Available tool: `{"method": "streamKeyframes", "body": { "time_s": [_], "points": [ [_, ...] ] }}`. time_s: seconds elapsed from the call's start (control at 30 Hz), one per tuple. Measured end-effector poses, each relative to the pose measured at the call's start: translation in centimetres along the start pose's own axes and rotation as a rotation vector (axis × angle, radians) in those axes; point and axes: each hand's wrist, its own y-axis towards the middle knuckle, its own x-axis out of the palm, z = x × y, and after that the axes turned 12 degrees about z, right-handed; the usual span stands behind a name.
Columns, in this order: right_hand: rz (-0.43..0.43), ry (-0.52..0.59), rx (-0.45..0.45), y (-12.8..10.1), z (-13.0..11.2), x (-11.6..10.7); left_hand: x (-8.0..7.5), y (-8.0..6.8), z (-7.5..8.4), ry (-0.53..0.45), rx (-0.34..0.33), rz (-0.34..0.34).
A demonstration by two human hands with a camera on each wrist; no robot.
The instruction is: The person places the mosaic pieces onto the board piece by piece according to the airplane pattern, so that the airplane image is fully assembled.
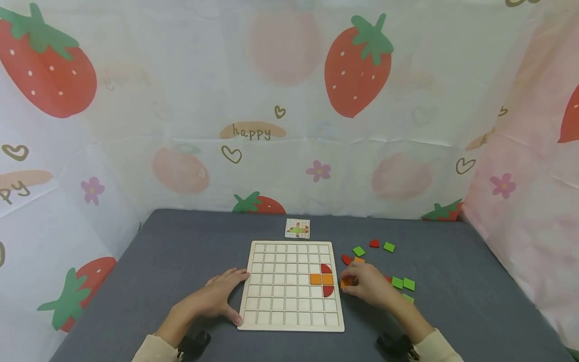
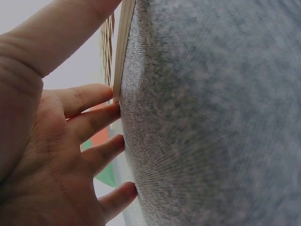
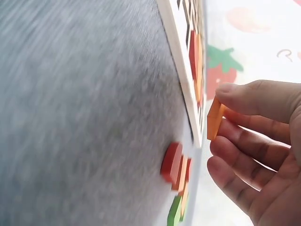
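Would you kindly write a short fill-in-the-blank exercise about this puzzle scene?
1. The right hand pinches an ____ tile.
2. The left hand rests against the wooden board's ____ edge.
3. The board holds two orange squares and two ____ half-rounds.

Missing words: orange; left; red

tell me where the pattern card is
In the head view the pattern card lies on the grey table, just beyond the far edge of the grid board.

A small pattern card (image 1: 297, 228) lies on the grey table (image 1: 181, 251) just behind the board, and a strawberry-printed curtain (image 1: 271, 100) hangs around the table.
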Motion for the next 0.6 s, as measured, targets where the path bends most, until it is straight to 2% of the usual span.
{"method": "streamKeyframes", "body": {
  "time_s": [0.2,0.6],
  "points": [
    [-0.028,-0.030,-0.013,0.7,-1.2,0.7,0.1,0.2,0.2,0.020,-0.043,-0.009],
    [-0.078,0.008,-0.119,1.6,-3.0,1.7,0.3,0.3,0.1,0.011,-0.051,-0.005]
  ]
}}
